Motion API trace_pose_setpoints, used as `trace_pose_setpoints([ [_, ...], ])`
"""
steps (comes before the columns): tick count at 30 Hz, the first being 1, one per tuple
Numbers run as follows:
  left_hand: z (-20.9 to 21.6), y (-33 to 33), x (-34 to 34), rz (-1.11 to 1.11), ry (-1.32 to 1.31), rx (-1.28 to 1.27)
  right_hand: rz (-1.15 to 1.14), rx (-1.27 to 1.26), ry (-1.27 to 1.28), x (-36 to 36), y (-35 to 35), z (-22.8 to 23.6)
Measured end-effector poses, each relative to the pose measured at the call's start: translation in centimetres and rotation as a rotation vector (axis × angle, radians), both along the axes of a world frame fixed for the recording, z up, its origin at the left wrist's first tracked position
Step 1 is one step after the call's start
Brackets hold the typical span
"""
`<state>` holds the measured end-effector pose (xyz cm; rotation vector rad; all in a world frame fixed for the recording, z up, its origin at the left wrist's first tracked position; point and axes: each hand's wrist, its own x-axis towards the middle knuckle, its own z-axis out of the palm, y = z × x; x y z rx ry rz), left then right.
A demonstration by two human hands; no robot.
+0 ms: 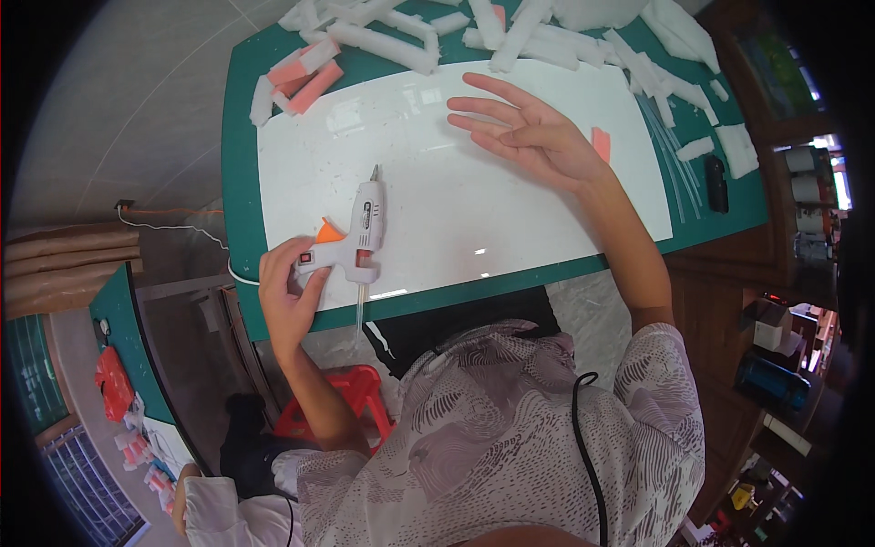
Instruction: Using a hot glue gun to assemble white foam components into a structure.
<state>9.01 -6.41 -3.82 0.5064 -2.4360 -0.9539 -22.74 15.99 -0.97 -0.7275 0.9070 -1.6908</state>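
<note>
Grey flr [588, 310], red stool [366, 387]; barred win. [89, 479] L; wood furn. [700, 365] R.

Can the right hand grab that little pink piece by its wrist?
Probably yes. The right hand looks empty, and nothing seems to block the pink piece on the white board. But its fingers point away, so the hand would likely need to pull back.

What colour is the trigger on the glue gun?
The trigger is orange; the head view shows it.
</note>
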Motion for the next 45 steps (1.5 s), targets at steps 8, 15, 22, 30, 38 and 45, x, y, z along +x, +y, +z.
trace_pose_setpoints([
  [8,0.3,-0.3,0.5,0.055,0.024,0.007,-0.122,0.014,-0.011,0.4,-0.6,0.1],
  [15,0.1,-0.5,0.8,0.023,0.030,-0.047,-0.346,0.117,-0.082,0.6,-0.9,-0.2],
  [22,0.2,-0.6,0.8,-0.003,0.095,-0.043,-0.467,0.193,-0.070,0.1,-1.5,-0.8],
  [30,0.0,-0.7,1.0,0.012,0.074,-0.016,-0.338,0.175,-0.056,-1.8,-1.1,-3.4],
  [38,0.2,-0.6,0.9,0.023,0.068,-0.002,-0.290,0.079,-0.076,-2.2,-0.7,-3.5],
  [45,0.2,-0.5,0.9,0.037,0.046,0.019,-0.240,0.170,-0.058,-1.8,-0.1,-2.2],
])
